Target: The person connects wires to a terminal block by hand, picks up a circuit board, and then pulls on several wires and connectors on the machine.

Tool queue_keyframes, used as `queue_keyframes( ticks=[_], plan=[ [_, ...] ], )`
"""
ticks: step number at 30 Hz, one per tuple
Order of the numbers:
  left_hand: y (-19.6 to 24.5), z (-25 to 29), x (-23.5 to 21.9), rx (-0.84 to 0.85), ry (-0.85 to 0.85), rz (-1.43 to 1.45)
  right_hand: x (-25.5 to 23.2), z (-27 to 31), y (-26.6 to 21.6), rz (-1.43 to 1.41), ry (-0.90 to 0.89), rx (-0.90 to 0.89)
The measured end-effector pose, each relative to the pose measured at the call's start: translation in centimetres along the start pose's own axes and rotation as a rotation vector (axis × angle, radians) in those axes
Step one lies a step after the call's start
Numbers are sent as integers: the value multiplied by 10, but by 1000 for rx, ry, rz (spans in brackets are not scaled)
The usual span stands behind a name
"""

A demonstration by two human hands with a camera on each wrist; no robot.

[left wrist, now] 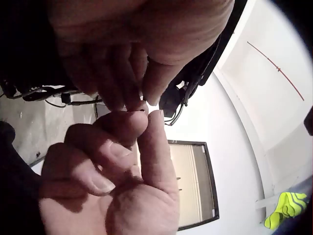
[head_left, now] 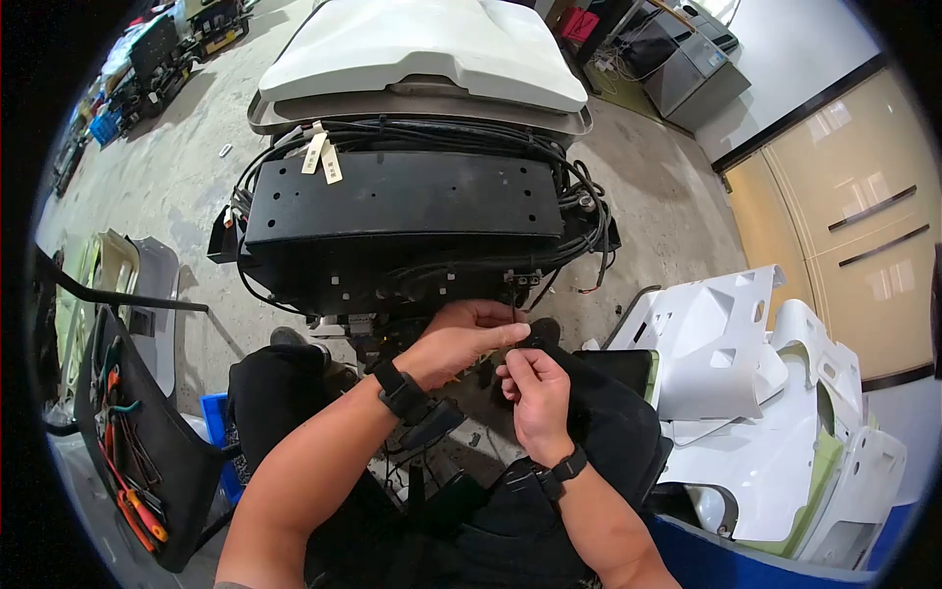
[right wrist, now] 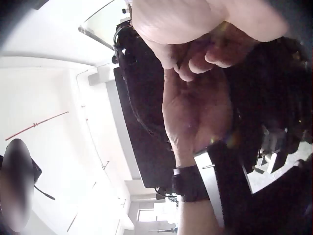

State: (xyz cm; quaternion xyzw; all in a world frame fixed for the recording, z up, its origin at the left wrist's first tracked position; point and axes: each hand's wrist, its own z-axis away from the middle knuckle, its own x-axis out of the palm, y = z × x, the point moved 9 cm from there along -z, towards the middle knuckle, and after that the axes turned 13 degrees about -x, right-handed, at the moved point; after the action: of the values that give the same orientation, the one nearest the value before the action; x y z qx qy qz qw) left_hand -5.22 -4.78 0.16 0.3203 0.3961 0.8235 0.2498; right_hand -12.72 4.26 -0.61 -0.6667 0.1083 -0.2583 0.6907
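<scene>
A black metal housing [head_left: 402, 196] with a white cover [head_left: 422, 54] above it stands in front of the person. From its lower right edge a thin dark wire [head_left: 513, 299] hangs down to the hands. My left hand [head_left: 461, 342] reaches under that edge, pinching the wire between thumb and fingers. Just below it my right hand [head_left: 540, 401], its fingers curled, pinches at the same spot. In the left wrist view the fingertips of both hands meet around something very small and dark, mostly hidden by the fingers; its kind I cannot tell.
Bundled black cables [head_left: 589, 211] loop around the housing, with two paper tags [head_left: 322, 157] on top. At the left, a black chair seat [head_left: 186, 442] bears pliers and screwdrivers [head_left: 137, 510]. White moulded panels [head_left: 726, 344] are piled at the right, near the person's knee.
</scene>
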Motion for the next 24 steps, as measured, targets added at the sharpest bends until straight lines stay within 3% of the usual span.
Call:
queue_keyframes(
  ticks=[4,12,18,24],
  plan=[
    [0,0,-2,-18,36,-25,3,0,-10,121,-5,-88],
    [-1,-3,-3,-14,38,30,-12,2,22,-187,148,170],
    [-4,-6,-2,-17,-14,80,12,7,16,-438,39,240],
    [-1,-3,1,1,-50,133,7,2,10,-249,24,137]
  ],
)
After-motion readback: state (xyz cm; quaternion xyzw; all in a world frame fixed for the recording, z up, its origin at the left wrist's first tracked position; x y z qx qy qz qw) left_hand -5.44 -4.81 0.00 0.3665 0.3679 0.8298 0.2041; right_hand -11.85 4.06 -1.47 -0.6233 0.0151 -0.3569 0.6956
